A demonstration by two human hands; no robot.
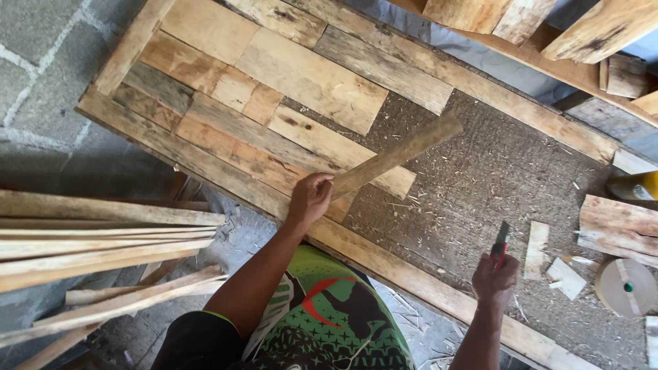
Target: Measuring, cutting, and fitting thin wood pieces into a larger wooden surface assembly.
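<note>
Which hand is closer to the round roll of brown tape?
The right. The right hand, gripping a red-handled cutter, is just left of the tape roll on the board. The left hand, holding a wooden strip, is much farther left.

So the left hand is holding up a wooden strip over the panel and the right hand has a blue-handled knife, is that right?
Not quite. The left hand does hold a wooden strip up over the panel, but the knife in the right hand has a red handle, not a blue one. The head view shows it.
</note>
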